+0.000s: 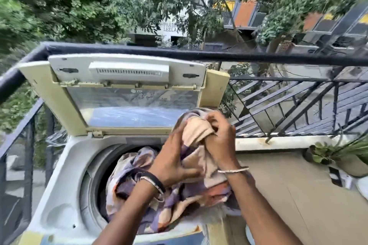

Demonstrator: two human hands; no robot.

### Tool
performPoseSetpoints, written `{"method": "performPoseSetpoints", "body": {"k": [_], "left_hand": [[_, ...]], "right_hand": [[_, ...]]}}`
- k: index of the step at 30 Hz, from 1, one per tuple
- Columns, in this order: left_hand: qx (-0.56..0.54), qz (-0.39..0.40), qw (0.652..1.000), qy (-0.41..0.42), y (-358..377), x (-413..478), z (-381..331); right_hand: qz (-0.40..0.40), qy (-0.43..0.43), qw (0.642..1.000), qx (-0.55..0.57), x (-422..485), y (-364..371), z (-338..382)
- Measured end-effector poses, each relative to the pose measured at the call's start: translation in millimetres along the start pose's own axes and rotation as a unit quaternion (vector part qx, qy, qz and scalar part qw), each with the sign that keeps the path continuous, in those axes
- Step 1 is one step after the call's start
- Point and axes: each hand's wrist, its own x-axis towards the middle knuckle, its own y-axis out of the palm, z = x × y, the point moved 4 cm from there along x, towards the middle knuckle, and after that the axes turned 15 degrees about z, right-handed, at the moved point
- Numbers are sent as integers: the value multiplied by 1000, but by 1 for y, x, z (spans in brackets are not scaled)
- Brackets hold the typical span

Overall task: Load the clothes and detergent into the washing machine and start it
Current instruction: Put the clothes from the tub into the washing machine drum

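A white top-loading washing machine (59, 169) stands on a balcony with its lid (127, 93) raised upright at the back. A patterned cloth (139, 191) in purple, cream and orange hangs into the round drum opening and bunches up over its right rim. My left hand (175, 161) grips the cloth from the left side, above the drum. My right hand (219, 135) is closed on the cloth's upper bunched end, just right of the left hand. No detergent is in view.
A dark metal railing (258, 57) runs behind and to the left of the machine. A low beige ledge (288, 175) lies to the right, with a potted plant (338, 155) at its far right end. Trees and buildings fill the background.
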Motion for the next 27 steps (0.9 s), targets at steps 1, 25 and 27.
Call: {"method": "performPoseSetpoints", "body": {"k": [1,25,27], "left_hand": [[-48,-46,998,6,-10,1,-7],[3,-387,920,63,-239,-136,-57],[28,-382,921,66,-243,-134,-64]], "right_hand": [[9,-16,1000,21,7,7,21],[425,-64,899,-85,29,111,40],[389,-13,920,-47,24,139,33]]}}
